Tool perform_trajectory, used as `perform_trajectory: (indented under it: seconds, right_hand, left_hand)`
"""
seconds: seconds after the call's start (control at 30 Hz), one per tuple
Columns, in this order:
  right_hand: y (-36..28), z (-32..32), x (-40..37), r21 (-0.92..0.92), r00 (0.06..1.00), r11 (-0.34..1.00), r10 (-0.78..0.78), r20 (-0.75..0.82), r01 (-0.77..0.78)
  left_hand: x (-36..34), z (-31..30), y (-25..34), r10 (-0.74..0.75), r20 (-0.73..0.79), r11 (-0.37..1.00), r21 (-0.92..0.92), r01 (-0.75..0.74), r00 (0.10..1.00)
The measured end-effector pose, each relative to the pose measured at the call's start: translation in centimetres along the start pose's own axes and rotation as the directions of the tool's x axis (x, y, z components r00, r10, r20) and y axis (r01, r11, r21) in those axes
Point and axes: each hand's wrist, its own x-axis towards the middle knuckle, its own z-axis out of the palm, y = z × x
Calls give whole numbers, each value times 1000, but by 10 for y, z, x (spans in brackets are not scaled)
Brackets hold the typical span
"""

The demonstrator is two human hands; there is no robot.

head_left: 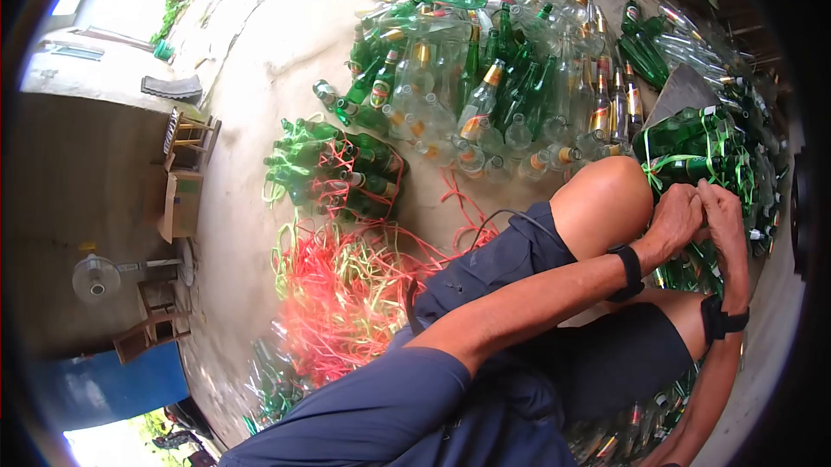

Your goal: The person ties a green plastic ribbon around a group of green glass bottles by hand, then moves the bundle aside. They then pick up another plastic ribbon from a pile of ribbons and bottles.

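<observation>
My left hand (675, 223) and my right hand (724, 214) meet at the right, fingertips pinched together on a light green string (711, 158). The string runs around a bundle of green bottles (678, 132), just above my fingers and between my knees and the bottle heap. More green bottles show below my hands, partly hidden by them. The exact hold of each fingertip on the string is too small to make out.
A large heap of clear and green bottles (480, 77) spreads across the floor. Tied green bottles (333, 168) stand left of it, above a tangled pile of red and green string (342, 298). A fan (96, 279), chairs and a cardboard box (183, 204) are at the far left.
</observation>
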Motion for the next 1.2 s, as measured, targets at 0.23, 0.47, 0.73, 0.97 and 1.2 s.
perform_trajectory:
  seconds: [0.23, 0.47, 0.73, 0.97, 1.2]
  right_hand:
    - [13, -5, 11, 199, 995, 976, 98, -16, -93]
    - [3, 6, 1, 396, 994, 916, 86, -62, -55]
    - [-16, 4, -12, 375, 992, 927, 20, -128, 29]
    - [-20, -3, -15, 337, 985, 941, 80, -154, -24]
    - [-20, -13, -16, 309, 977, 951, 66, -204, 0]
  left_hand:
    - [-14, 0, 9, -26, 57, 983, -179, 35, 998]
    - [-19, 0, -9, 105, 127, 994, -51, -99, 986]
    - [-15, -40, 28, -147, 448, 973, 225, 48, 882]
    - [29, -35, 66, 489, 239, 676, 504, -538, 839]
    - [67, -16, 69, 459, 535, 487, 516, -705, 709]
